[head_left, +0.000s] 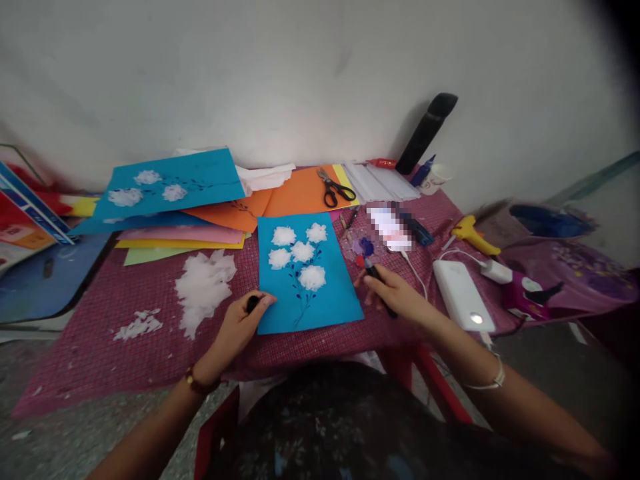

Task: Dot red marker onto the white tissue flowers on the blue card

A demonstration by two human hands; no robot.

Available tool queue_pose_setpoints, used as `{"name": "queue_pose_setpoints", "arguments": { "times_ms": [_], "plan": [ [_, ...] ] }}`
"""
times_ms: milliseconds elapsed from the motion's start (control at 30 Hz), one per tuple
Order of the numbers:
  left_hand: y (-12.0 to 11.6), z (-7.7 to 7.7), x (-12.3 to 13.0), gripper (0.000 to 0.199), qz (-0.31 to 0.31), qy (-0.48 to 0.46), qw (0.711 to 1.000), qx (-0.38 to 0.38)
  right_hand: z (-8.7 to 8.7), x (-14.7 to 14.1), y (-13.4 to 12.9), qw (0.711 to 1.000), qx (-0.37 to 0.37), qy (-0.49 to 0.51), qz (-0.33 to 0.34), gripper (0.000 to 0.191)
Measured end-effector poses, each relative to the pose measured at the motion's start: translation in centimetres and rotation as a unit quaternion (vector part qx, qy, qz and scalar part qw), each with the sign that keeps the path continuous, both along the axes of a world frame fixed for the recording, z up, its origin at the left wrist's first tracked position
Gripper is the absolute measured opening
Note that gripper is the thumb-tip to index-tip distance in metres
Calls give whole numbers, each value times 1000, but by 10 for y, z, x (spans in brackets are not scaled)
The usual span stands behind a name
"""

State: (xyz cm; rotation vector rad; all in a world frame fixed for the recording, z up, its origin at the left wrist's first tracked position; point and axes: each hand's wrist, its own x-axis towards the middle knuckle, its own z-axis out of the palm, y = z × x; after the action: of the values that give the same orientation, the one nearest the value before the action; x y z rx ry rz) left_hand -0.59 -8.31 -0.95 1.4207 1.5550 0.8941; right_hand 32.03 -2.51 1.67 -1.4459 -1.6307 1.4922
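The blue sheet [333, 305] lies, long axis pointing away, between the nearer left hand [244, 323], pinching a small black piece [253, 304] (a cap, I think) at its edge, and the right hand [395, 291], closed round a dark pen [371, 268].

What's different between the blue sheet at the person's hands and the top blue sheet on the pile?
The near sheet lies on the cloth; the pile sheet rests on stacked paper. The near sheet's leaves trail toward the person, while the pile sheet's trail right. The near sheet has five flowers; the pile sheet clearly shows three. Both are blue with white flowers.
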Motion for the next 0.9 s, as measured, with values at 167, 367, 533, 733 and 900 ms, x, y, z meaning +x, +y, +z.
{"name": "queue_pose_setpoints", "arguments": {
  "times_ms": [167,367,533,733,900],
  "plan": [
    [5,1,13,39,-59,40,997,0,22,-23,32,983,79,163,-11,34],
    [39,22,3,45,-53,107,990,72,12,-48,73,920,40,390,-6,40],
    [73,14,-6,44,32,105,982,154,-17,-45,83,894,-54,444,-3,36],
    [67,-6,-6,41,25,92,981,168,-37,-61,87,913,-90,399,-7,42],
    [59,-1,-8,32,-41,58,978,195,-42,-64,91,936,-55,347,-29,39]
  ]
}}
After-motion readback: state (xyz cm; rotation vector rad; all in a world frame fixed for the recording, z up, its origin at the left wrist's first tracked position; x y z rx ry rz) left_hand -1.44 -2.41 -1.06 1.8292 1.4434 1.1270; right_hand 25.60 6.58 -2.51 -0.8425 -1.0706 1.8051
